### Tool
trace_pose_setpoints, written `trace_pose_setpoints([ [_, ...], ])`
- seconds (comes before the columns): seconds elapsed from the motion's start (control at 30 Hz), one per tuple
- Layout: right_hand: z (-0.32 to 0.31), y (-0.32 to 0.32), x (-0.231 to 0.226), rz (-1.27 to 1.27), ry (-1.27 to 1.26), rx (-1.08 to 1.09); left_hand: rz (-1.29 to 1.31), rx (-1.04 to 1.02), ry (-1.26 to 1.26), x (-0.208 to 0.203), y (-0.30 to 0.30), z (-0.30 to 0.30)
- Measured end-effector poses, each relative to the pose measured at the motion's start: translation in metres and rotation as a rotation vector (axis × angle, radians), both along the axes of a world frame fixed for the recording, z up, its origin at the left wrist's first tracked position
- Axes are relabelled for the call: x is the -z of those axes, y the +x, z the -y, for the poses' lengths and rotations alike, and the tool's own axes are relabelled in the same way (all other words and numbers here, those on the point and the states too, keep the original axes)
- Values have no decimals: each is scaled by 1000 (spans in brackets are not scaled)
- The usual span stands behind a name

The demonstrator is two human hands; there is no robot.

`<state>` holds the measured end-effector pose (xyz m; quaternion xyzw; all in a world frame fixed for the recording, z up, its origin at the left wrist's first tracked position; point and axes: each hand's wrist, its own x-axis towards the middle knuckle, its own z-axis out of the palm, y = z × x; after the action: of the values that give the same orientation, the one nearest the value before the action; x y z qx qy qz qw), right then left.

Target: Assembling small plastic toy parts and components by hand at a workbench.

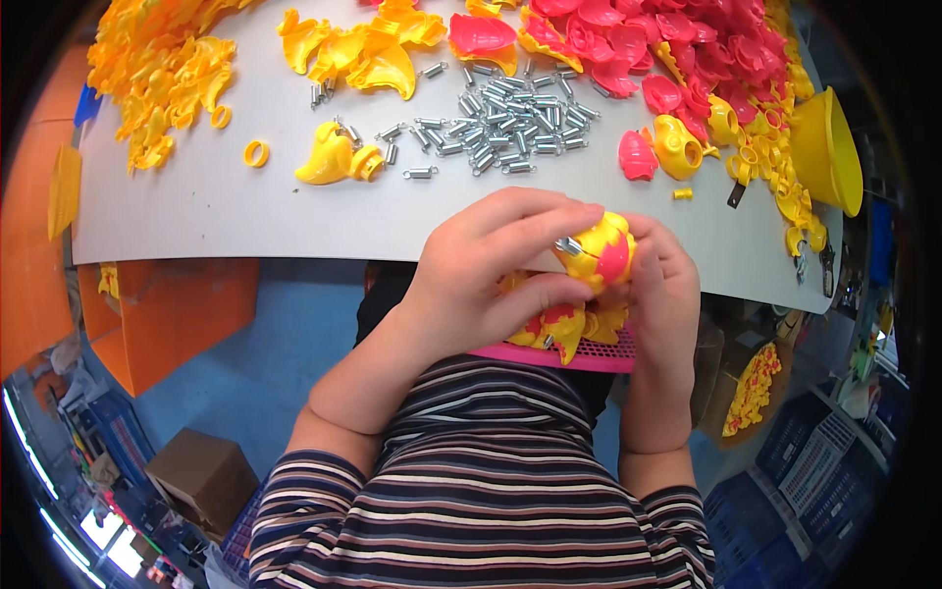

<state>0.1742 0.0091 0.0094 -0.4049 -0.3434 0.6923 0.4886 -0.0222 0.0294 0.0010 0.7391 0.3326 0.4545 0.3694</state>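
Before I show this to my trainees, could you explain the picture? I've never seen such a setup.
There is no machine here, just a person's bare hands, seen by a fisheye camera worn on the head. It looks down, and its wide lens bends straight edges. The left hand and right hand hold a yellow-and-pink plastic piece with a bit of metal showing, above a pink mesh basket. On the white table lie metal springs, yellow parts and pink shells.

Looks like an assembly workshop, judging by a pale worktable (245, 221) heaped with metal springs (515, 123), yellow plastic parts (162, 83) and pink plastic parts (628, 39) (loose, in bulk), with blue crates (810, 476) and a cardboard box (201, 481) below.
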Motion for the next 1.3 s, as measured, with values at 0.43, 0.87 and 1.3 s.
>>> trace_pose_setpoints([
  [0.43, 9, 9, 5, 636, 643, -8, 598, 153, -379, 10, 5, 11],
  [0.87, 3, 24, -11, 859, 884, -28, 783, 247, -504, 17, 19, 16],
  [1.3, -18, 65, -12, 757, 155, 206, -213, -53, -105, -19, 16, 14],
])
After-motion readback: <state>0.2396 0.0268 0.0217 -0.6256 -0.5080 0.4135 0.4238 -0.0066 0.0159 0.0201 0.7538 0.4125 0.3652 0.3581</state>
